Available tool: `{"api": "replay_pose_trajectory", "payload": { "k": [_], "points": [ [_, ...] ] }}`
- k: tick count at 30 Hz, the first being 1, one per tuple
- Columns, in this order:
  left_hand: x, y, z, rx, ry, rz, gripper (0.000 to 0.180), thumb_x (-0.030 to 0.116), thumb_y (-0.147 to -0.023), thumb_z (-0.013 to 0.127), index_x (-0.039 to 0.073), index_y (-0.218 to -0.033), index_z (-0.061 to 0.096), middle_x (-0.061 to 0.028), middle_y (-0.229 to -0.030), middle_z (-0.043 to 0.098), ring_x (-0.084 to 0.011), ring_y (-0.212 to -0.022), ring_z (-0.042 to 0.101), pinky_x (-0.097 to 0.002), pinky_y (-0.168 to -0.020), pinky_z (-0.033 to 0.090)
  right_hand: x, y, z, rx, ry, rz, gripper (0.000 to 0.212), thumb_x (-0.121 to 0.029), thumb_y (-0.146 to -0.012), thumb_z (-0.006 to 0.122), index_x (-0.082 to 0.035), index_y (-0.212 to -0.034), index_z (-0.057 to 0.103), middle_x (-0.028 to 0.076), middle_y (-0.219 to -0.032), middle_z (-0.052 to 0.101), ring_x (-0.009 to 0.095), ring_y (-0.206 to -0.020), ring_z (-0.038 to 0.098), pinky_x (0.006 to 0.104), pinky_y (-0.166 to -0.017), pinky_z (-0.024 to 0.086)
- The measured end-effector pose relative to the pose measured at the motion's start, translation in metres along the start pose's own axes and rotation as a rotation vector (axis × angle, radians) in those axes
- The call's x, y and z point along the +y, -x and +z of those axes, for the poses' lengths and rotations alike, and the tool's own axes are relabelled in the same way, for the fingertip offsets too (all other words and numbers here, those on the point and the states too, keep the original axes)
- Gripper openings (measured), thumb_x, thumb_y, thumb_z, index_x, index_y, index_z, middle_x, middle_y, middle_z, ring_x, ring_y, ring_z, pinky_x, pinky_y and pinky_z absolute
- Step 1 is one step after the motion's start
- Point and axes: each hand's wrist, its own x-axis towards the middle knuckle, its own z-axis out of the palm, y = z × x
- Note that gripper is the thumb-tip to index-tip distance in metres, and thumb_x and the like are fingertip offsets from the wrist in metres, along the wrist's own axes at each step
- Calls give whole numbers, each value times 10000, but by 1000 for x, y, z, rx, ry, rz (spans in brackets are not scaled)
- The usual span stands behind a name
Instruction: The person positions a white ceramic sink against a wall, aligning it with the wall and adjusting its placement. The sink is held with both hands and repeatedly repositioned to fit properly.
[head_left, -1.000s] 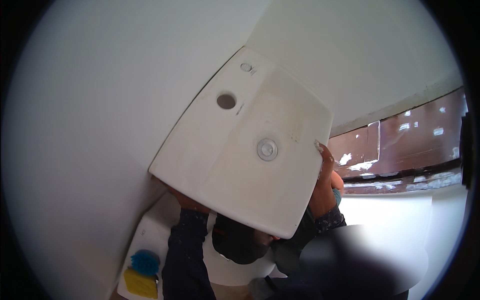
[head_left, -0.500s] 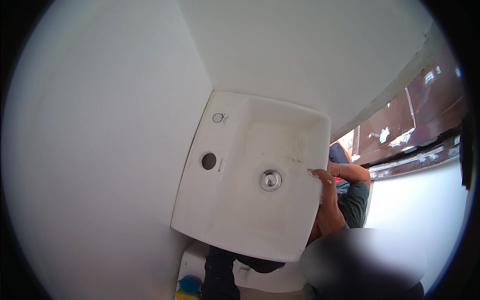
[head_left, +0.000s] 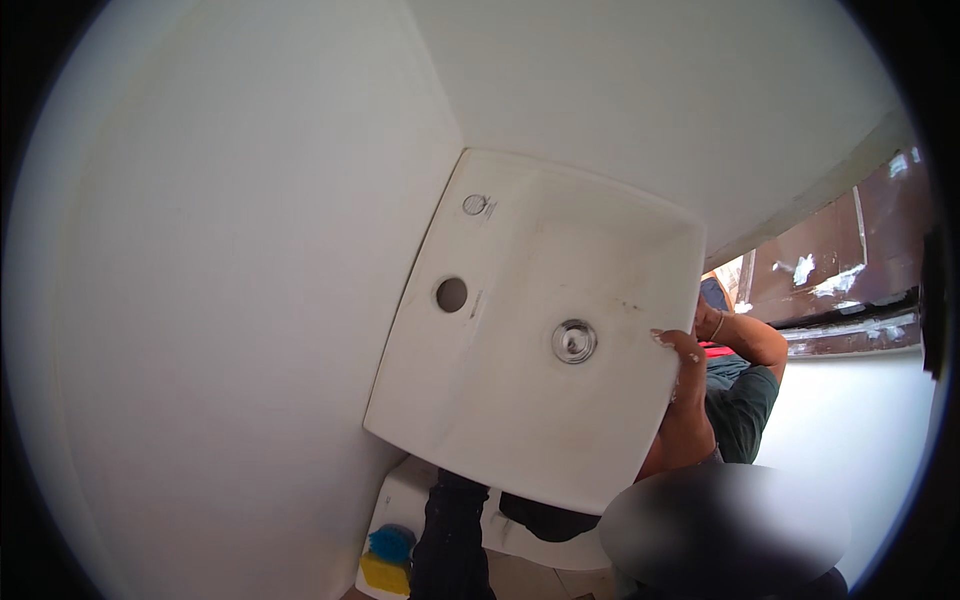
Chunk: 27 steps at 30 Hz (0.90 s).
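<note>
Neither my left hand nor my right hand shows in the head view. A white rectangular washbasin point(head_left: 520, 420) fills the middle, one long side against the left wall. It has a round metal drain point(head_left: 575, 341) and an open tap hole point(head_left: 452, 294). At its right rim, a co-worker's hand point(head_left: 684, 352) grips the edge, thumb on top, with white smears on the skin. The co-worker's other arm point(head_left: 750, 336), with a band at the wrist, reaches to the basin's right side; its fingers are hidden.
White walls point(head_left: 220, 250) meet behind the basin. Below it are a white fixture point(head_left: 530, 545), a blue scrubber point(head_left: 392, 543), a yellow sponge point(head_left: 386, 575) and a dark trouser leg point(head_left: 455, 540). The co-worker's green sleeve point(head_left: 745, 405) and a brown panel with white patches point(head_left: 820, 250) stand right.
The basin and everything around it appear shifted right and slightly up, mostly as the view moves. The co-worker's hand stays on the basin's right rim.
</note>
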Motion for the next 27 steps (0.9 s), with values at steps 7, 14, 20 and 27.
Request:
{"api": "replay_pose_trajectory", "payload": {
  "k": [7, 14, 20, 27],
  "points": [
    [-9, -7, 2, -49, 74, -34, 691, 559, -968, 286, 83, -1468, 244, -147, -1474, 353, -328, -1331, 377, -474, -1082, 348, 22, -15, -24, 29, -2, -66, 362, -252, -772, 586, 1, -1029, 568, 113, -926, 600, 205, -817, 598, 288, -722, 495],
    [-9, -4, 2, -51, 76, -65, 681, 548, -973, 289, 82, -1467, 242, -144, -1472, 357, -322, -1330, 380, -468, -1083, 348, 48, -26, -67, -91, 932, -835, 451, 5, -821, 624, -50, -1219, 419, 160, -1117, 489, 262, -1026, 534, 368, -851, 482],
    [-11, -5, 3, -54, 88, -68, 672, 538, -977, 291, 81, -1466, 240, -141, -1470, 359, -317, -1329, 381, -464, -1083, 348, 56, -47, -79, -140, 479, -725, 405, -391, -943, 495, -35, -1138, 499, 152, -1105, 522, 256, -1020, 552, 360, -832, 496],
    [-16, -10, 2, -62, 119, -66, 661, 528, -982, 294, 80, -1465, 239, -138, -1468, 362, -311, -1328, 384, -458, -1084, 348, 38, -30, -50, -110, 207, -258, 646, -596, -861, 512, -4, -1116, 547, 149, -1049, 615, 231, -915, 613, 324, -776, 519]
  ]
}}
